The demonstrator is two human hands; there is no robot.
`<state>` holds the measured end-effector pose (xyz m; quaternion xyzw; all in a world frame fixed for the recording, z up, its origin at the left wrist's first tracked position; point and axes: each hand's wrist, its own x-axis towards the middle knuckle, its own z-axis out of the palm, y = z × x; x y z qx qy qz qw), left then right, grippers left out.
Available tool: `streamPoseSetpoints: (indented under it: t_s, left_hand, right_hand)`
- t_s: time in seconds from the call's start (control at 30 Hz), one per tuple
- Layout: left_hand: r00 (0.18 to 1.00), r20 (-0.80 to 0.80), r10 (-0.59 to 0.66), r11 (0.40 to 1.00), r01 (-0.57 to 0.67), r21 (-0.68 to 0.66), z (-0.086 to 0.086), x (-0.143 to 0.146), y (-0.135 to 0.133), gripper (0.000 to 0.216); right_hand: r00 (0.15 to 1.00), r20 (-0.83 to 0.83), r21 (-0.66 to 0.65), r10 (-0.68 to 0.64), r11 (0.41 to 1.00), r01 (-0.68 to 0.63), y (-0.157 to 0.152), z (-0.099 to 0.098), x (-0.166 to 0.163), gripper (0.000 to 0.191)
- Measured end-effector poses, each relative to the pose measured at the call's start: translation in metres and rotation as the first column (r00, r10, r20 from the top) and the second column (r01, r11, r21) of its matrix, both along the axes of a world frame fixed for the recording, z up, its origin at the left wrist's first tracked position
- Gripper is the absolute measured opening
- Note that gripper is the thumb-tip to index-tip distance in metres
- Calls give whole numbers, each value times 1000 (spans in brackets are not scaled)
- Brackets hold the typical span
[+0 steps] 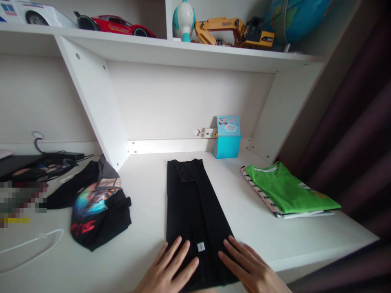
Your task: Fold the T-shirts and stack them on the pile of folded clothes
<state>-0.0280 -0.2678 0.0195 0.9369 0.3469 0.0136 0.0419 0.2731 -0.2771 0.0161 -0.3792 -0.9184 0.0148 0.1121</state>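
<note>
A black garment (189, 207), folded into a long narrow strip, lies on the white desk (146, 203) in front of me. Its far end has a smaller folded piece on top, and a small white tag shows near its close end. My left hand (171, 266) rests on the near left part of the cloth with its fingers spread. On the near right edge lies my right hand (250, 264), fingers stretched out flat. Neither hand grips anything. The garment's nearest edge is partly cut off by the bottom of the view.
A stack of folded shirts (293, 191), green on top, lies at the right. Crumpled dark clothing (100, 207) is on the left, near a white cable (33, 244). A blue desk calendar (227, 140) stands at the back. Toys and a globe (299, 20) fill the shelf above.
</note>
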Motion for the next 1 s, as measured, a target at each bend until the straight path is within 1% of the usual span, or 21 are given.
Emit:
streamPoseSetpoints:
  t_s: [0.03, 0.07, 0.1, 0.13, 0.17, 0.2, 0.23, 0.27, 0.3, 0.33, 0.37, 0.4, 0.43, 0.47, 0.53, 0.6, 0.7, 0.83, 0.93, 1.0]
  left_hand:
    - [998, 33, -51, 998, 52, -19, 2, -3, 0, 64]
    - [991, 85, -106, 992, 111, -65, 9, -6, 2, 58]
    - [978, 150, -143, 978, 163, -130, 21, -9, 8, 52]
    - [963, 224, -147, 960, 193, -201, 37, -11, 18, 47]
    - [951, 290, -107, 944, 188, -270, 55, -13, 33, 43]
    - [940, 339, -41, 931, 159, -330, 73, -14, 52, 39]
    - [925, 379, 32, 925, 116, -362, 89, -15, 76, 35]
    - [912, 397, 105, 927, 55, -371, 101, -15, 104, 34]
    - [890, 417, 182, 935, -26, -354, 108, -14, 134, 32]
    - [878, 411, 245, 934, -99, -344, 109, -14, 166, 31]
    - [869, 388, 307, 925, -175, -338, 105, -13, 196, 29]
    - [842, 366, 395, 901, -278, -333, 97, -12, 224, 27]
    - [823, 353, 446, 884, -342, -319, 87, -11, 249, 25]
    - [809, 344, 478, 871, -384, -307, 75, -11, 268, 24]
    - [784, 326, 529, 846, -455, -278, 50, -11, 293, 18]
    - [762, 325, 560, 828, -504, -247, 31, -15, 304, 14]
    - [745, 337, 575, 818, -531, -222, 17, -23, 310, 15]
    - [747, 337, 573, 820, -515, -251, 11, -32, 326, 21]
    - [742, 339, 579, 813, -493, -309, 11, -34, 341, 21]
    - [745, 336, 576, 810, -465, -357, 14, -36, 348, 22]
  right_hand:
    - [999, -35, 0, 42, 999, -42, -4, 8, 0, 54]
    - [994, -82, -36, 70, 997, -74, -5, 19, 1, 51]
    - [989, -134, -98, 67, 992, -80, -3, 35, 1, 47]
    - [983, -182, -173, 35, 983, -67, 3, 52, 0, 42]
    - [975, -220, -243, -18, 969, -37, 15, 68, -1, 36]
    - [968, -236, -297, -89, 955, 16, 33, 84, -4, 31]
    - [959, -243, -322, -146, 945, 62, 57, 96, -7, 27]
    - [953, -236, -309, -193, 944, 114, 86, 104, -11, 24]
    - [942, -204, -271, -265, 940, 206, 118, 108, -16, 20]
    - [917, -151, -242, -370, 913, 328, 151, 108, -23, 18]
    - [895, -136, -226, -426, 893, 390, 183, 105, -30, 19]
    - [882, -124, -218, -455, 880, 423, 212, 99, -37, 20]
    - [871, -102, -216, -481, 865, 453, 237, 91, -44, 20]
    - [864, -83, -218, -497, 855, 471, 257, 82, -51, 21]
    - [849, -44, -219, -526, 835, 505, 284, 62, -61, 25]
    - [830, -18, -217, -558, 812, 541, 298, 44, -67, 28]
    - [799, 1, -214, -602, 780, 588, 309, 27, -67, 30]
    - [781, 9, -221, -625, 760, 611, 322, 17, -63, 30]
    - [787, 8, -242, -617, 762, 600, 331, 18, -61, 31]
    - [799, 10, -278, -602, 766, 580, 336, 21, -59, 30]
